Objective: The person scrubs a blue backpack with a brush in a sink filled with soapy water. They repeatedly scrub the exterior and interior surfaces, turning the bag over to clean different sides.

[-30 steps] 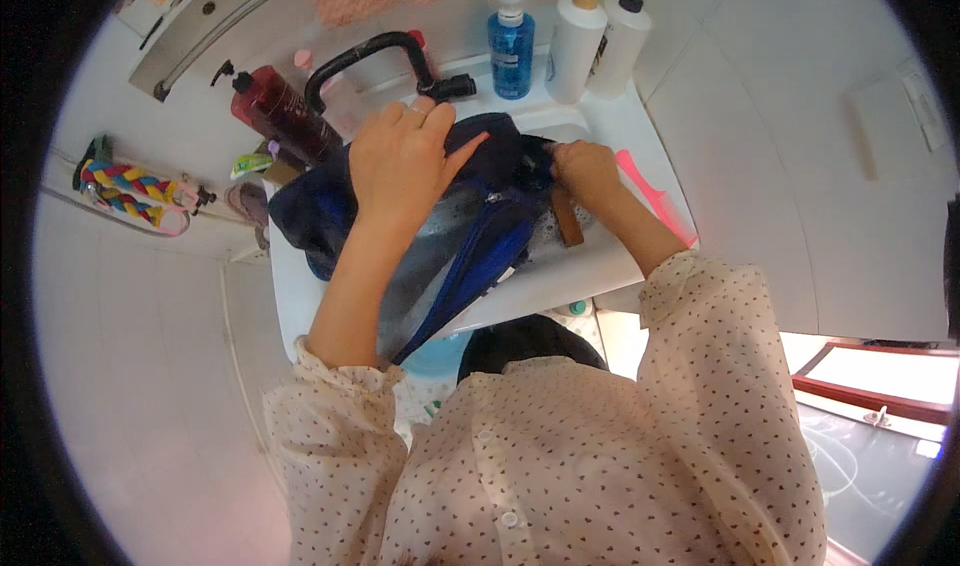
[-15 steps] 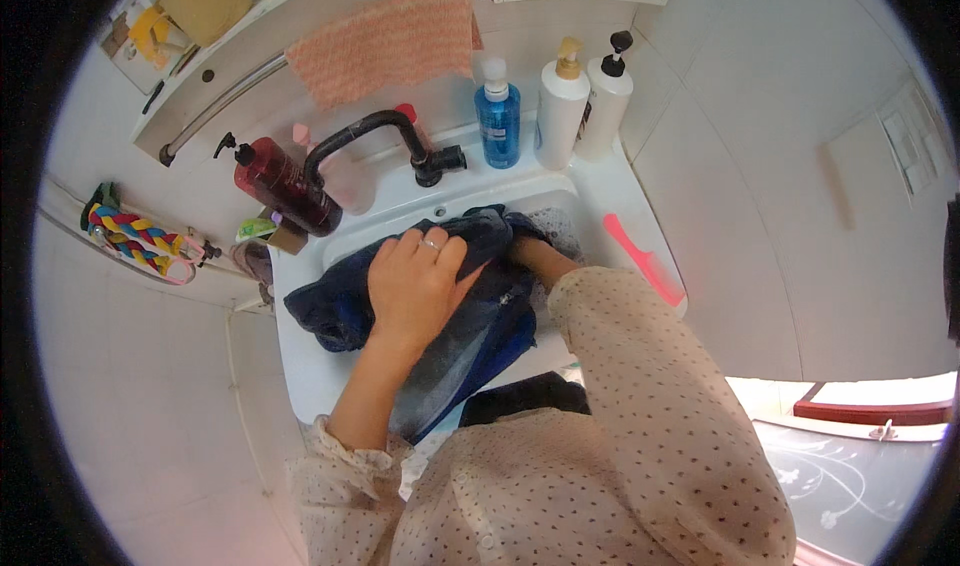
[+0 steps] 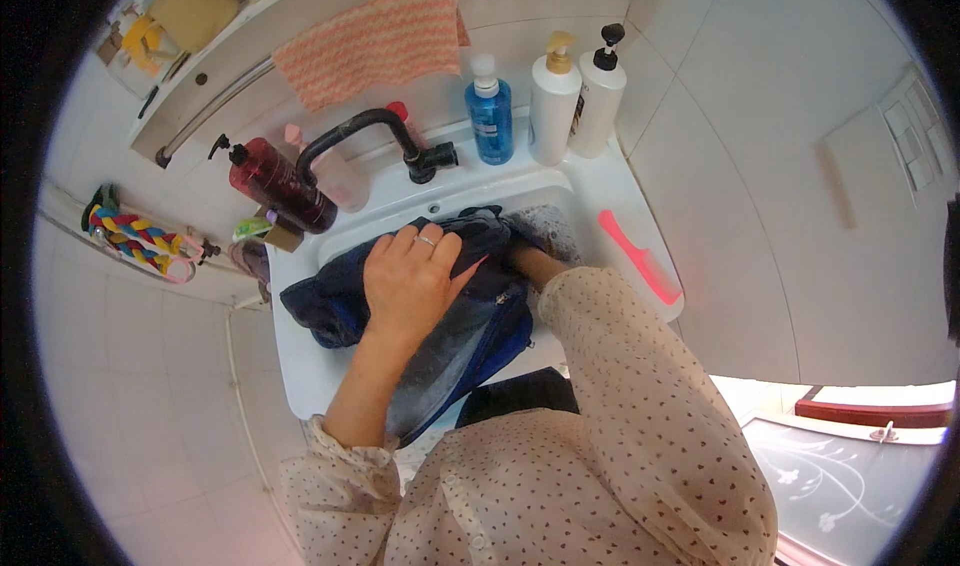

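Cloth (image 3: 455,336) now mostly covers the right hand (image 3: 527,259), exposed a second ago.

The left hand (image 3: 408,286) lies on navy zippered fabric (image 3: 475,316) across the sink (image 3: 300,381) — 2 white bottles (image 3: 553,116) behind.

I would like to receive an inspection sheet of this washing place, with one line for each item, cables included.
Surface: white washbasin, foam at its right side.
Items handled: dark blue cloth item with a zip, hanging over the front rim.
Clutter: pink comb on the right ledge; blue bottle and dark red pump bottle at the back.
Left hand: on the cloth, fingers bent.
Right hand: mostly hidden among the folds; grip unclear.
Cables: nothing seen.
Surroundings: orange-patterned towel hanging behind the black faucet.
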{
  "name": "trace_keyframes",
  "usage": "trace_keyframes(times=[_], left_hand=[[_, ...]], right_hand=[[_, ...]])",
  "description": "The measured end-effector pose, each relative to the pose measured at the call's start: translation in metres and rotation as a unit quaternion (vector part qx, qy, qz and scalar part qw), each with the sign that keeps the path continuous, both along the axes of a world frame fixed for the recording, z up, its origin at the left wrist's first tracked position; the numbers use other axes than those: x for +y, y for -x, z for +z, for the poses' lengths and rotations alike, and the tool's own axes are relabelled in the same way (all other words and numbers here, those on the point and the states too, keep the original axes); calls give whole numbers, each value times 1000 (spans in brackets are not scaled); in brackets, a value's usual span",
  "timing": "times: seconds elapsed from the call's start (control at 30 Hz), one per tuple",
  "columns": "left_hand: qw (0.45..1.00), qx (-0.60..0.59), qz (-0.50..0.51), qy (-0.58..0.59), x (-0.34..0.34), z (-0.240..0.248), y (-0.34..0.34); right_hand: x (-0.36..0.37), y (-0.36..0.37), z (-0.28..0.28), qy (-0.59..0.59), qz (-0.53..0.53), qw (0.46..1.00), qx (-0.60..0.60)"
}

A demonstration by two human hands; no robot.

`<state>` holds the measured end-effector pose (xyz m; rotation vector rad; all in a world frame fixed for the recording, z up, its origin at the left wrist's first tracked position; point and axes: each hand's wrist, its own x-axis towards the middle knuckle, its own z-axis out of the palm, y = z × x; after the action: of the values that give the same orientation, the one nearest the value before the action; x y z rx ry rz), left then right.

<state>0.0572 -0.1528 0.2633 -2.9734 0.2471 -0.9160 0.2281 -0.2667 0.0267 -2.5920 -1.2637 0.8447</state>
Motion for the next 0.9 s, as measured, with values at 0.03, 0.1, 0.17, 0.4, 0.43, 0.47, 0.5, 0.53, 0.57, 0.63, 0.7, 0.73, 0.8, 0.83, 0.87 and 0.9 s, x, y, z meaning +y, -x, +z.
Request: trace_keyframes(times=[0.03,0.1,0.17,0.4,0.43,0.47,0.5,0.53,0.57,0.63,0.7,0.73,0.8,0.83,0.87,0.9], left_hand=[[1000,8,14,-8,2,2,0],[1000,-22,11,4,1,4,-5],[999,-40,14,4,6,7,-9],[999,-42,27,8,14,8,-6],[999,-43,27,13,12,6,-7],[999,-46,24,12,11,6,-10],[999,-49,22,12,11,6,-11],[998,-51,21,11,11,6,-13],[998,-50,22,10,11,6,-13],[998,-48,26,8,10,5,-14],[999,-48,25,1,11,7,-14],[999,-47,24,-2,11,7,-14],[998,-49,25,-3,14,6,-13],[998,-49,26,-3,15,5,-12],[998,-50,24,-3,14,6,-13],[998,-51,22,-2,14,7,-13]], right_hand=[[3,-3,4,18,35,999,-16],[-1,-14,16,86,141,984,-65],[0,-14,30,110,206,967,-98],[-63,36,115,-402,-269,787,383],[-71,38,116,-484,-342,611,525],[-77,36,115,-492,-338,571,563],[-81,33,112,-499,-333,530,600],[-85,32,110,-504,-326,487,635],[-87,33,113,-506,-328,481,637],[-89,37,118,-508,-331,470,641],[-88,40,118,-520,-313,507,612],[-87,42,118,-525,-303,525,597],[-83,48,122,-513,-313,575,556],[-81,50,123,-505,-316,599,535],[-82,49,122,-502,-315,610,526],[-82,48,120,-499,-312,620,518]])
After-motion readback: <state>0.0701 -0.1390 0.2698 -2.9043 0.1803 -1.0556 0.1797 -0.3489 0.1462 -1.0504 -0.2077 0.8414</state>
